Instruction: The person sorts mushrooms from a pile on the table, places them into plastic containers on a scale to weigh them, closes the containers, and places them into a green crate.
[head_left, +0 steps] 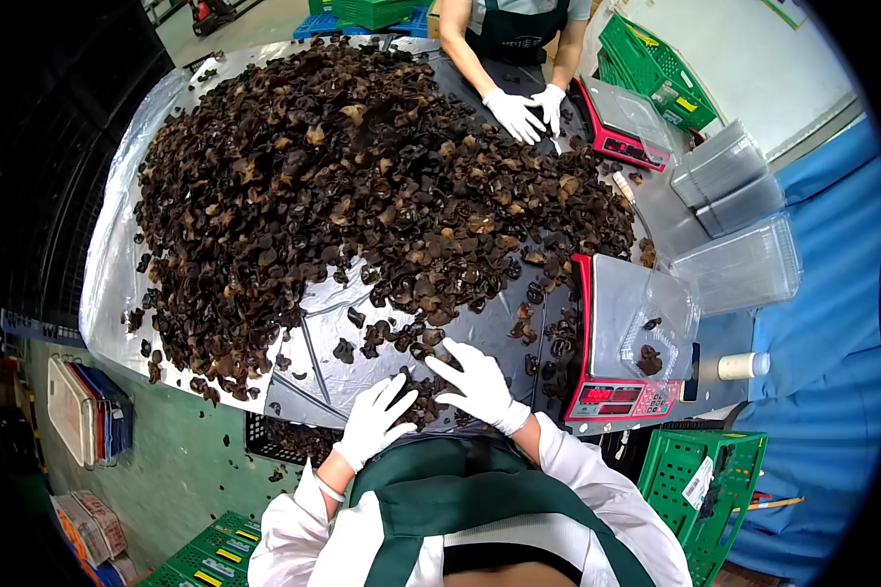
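My left hand (374, 421), in a white glove, lies at the near table edge with its fingers spread and pointing right. Facing it, my right hand (482, 387), also gloved, has its fingers apart and angled left. A small cluster of dark wood ear mushrooms (423, 401) sits between the two hands, touching or very near the fingertips. Nothing is plainly gripped in either one. Beyond them, a large heap of wood ear mushrooms (362, 186) covers much of the table (338, 338).
A red scale (612, 333) with a clear plastic tray (651, 342) stands right. Behind it are another scale (626, 108) and stacked clear boxes (739, 264). Across the table, a co-worker's gloved hands (529, 110) touch the heap. A green crate (700, 489) stands below right.
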### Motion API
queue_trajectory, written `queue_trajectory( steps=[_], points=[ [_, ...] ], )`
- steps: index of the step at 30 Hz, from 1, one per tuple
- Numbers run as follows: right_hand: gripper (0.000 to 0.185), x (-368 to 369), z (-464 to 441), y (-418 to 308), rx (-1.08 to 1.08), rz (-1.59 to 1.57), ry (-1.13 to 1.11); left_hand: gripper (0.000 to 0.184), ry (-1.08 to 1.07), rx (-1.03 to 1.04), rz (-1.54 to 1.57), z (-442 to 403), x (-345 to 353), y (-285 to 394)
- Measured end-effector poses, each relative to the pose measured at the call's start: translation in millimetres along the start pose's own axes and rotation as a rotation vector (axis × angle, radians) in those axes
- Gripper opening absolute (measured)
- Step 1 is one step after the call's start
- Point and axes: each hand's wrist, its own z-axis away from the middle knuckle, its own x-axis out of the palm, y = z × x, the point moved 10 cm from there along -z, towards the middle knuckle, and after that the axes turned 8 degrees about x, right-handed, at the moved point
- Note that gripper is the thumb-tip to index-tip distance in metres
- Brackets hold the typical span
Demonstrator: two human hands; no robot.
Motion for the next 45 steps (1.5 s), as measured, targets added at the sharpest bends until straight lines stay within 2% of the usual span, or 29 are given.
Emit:
queue_trajectory(
  steps=[4, 6, 7, 9, 10, 11, 12, 13, 15, 16, 17, 19, 23, 24, 27, 31, 33, 35, 36, 37, 40, 41, 43, 44, 45],
  points=[
    [0.054, 25.9, -1.0, 0.1, 0.008, 0.132, -0.067, 0.044, 0.114, -0.096, 0.076, 6.9, 5.3, -20.5],
    [0.033, 15.8, 0.9, 17.7, 0.096, -0.134, 0.059, 0.040, 0.269, -0.255, 0.230, 8.6, -5.4, -37.0],
    [0.022, 4.1, -1.4, 33.8, 0.203, -0.336, 0.159, 0.038, 0.374, -0.340, 0.352, 9.1, -12.3, -46.2],
    [0.015, 0.4, -1.2, 54.1, 0.312, -0.686, 0.228, 0.034, 0.443, -0.525, 0.575, 20.7, -0.4, -68.8],
    [0.012, 22.7, 4.8, 73.3, 0.512, -0.982, 0.138, 0.032, 0.510, -0.624, 0.768, 24.3, 5.6, -76.1],
    [0.022, 34.8, 7.4, 74.4, 0.668, -1.189, -0.043, 0.031, 0.569, -0.723, 0.963, 19.7, 3.6, -73.5],
    [0.025, 39.5, 14.3, 74.6, 0.769, -1.499, -0.041, 0.031, 0.567, -0.863, 1.119, 16.9, 3.7, -68.2],
    [0.028, 45.7, 20.6, 72.7, 0.856, -1.812, -0.036, 0.033, 0.648, -0.867, 1.370, 13.8, 15.6, -71.2],
    [0.034, 49.0, 14.7, 64.3, 0.757, -2.285, -0.065, 0.035, 0.679, -0.837, 1.772, -0.7, 32.5, -69.7],
    [0.037, 40.0, 10.8, 60.4, 0.735, -2.338, 0.001, 0.036, 0.727, -0.887, 1.916, -8.6, 39.4, -64.6],
    [0.041, 29.6, 7.6, 55.5, 0.711, -2.390, 0.069, 0.037, 0.723, -0.852, 2.058, -23.3, 42.6, -57.7],
    [0.044, 17.6, 6.1, 55.1, 0.642, -2.465, 0.121, 0.037, 0.730, -0.962, 2.180, -46.7, 46.3, -39.1],
    [0.049, -11.2, 14.3, 62.4, 0.518, -2.603, 0.214, 0.040, 0.643, -0.827, 2.348, -94.2, 45.7, -6.8],
    [0.050, -19.1, 20.1, 70.6, 0.527, -2.571, 0.270, 0.041, 0.621, -0.832, 2.371, -104.3, 47.9, 1.6],
    [0.053, -73.8, 36.7, 88.7, 0.342, -2.536, 0.355, 0.040, 0.544, -0.755, 2.411, -141.1, 57.1, 28.0],
    [0.049, -158.2, 96.7, 146.7, 0.485, -2.152, 0.725, 0.037, 0.324, -0.660, 2.383, -205.1, 77.8, 78.2],
    [0.044, -196.2, 138.2, 185.0, 0.494, -1.827, 0.941, 0.033, 0.195, -0.593, 2.311, -237.2, 88.0, 109.1],
    [0.032, -232.6, 168.6, 203.0, 0.489, -1.630, 0.934, 0.032, 0.127, -0.607, 2.206, -259.6, 107.6, 131.1],
    [0.031, -241.1, 182.1, 214.0, 0.558, -1.470, 0.950, 0.031, 0.134, -0.617, 2.150, -269.0, 111.3, 143.3],
    [0.030, -245.3, 189.0, 218.6, 0.617, -1.453, 0.930, 0.029, 0.087, -0.567, 2.095, -278.1, 121.0, 152.5],
    [0.030, -271.7, 201.2, 226.7, 0.659, -0.737, 0.849, 0.030, 0.109, -0.538, 1.943, -294.1, 151.6, 163.2],
    [0.030, -260.7, 205.8, 239.0, 0.685, -0.817, 0.838, 0.030, 0.099, -0.544, 1.937, -298.1, 161.1, 167.3],
    [0.028, -270.5, 211.2, 240.0, 0.658, -0.729, 0.834, 0.033, 0.227, -0.509, 1.854, -309.3, 162.6, 168.7],
    [0.028, -274.5, 214.8, 238.8, 0.663, -0.737, 0.839, 0.037, 0.234, -0.716, 1.781, -301.5, 172.5, 164.1],
    [0.028, -277.3, 219.8, 239.4, 0.678, -0.848, 0.872, 0.040, 0.223, -0.614, 1.792, -305.4, 162.0, 173.9]
  ],
)
